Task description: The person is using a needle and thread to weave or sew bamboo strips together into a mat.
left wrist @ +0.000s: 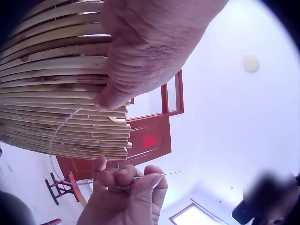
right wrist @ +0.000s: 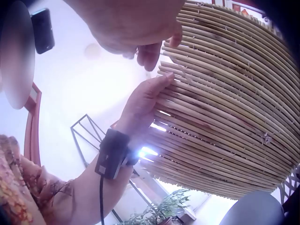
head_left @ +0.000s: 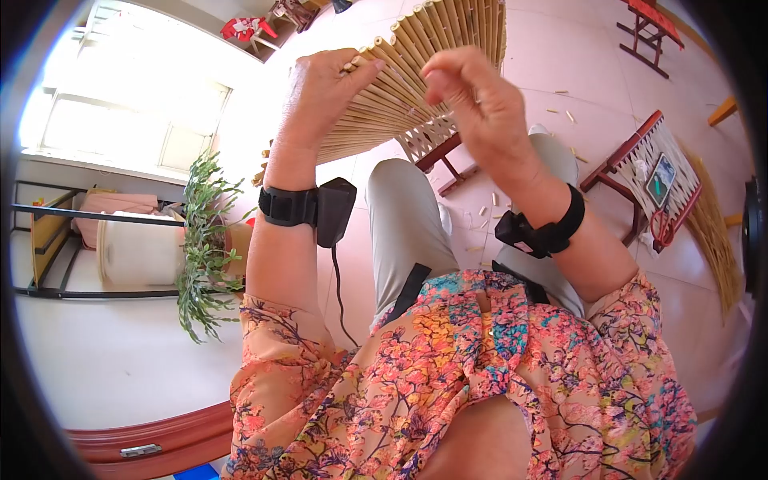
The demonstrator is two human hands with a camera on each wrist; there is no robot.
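Note:
A curved mat of thin reed stalks (head_left: 376,116), stitched side by side, spreads out in front of the person. Its edge is held by the left hand (head_left: 316,92), with the thumb (left wrist: 112,96) lying over the stalk ends. Just off that same edge, the right hand (head_left: 484,112) pinches a thin needle (left wrist: 173,173) between thumb and fingers. A pale thread (left wrist: 55,131) loops from the stalks down to the right hand. In the right wrist view, the left hand (right wrist: 143,101) shows below the right hand (right wrist: 140,28), beside the mat's edge.
A woven-top stool (head_left: 644,180) at the right bears a phone-like object (head_left: 661,180) and red-handled scissors (head_left: 662,230). Loose straw (head_left: 708,232) lies beside it. Cut stalk pieces (head_left: 484,212) litter the floor. A leafy plant (head_left: 210,240) stands at the left near a black rack.

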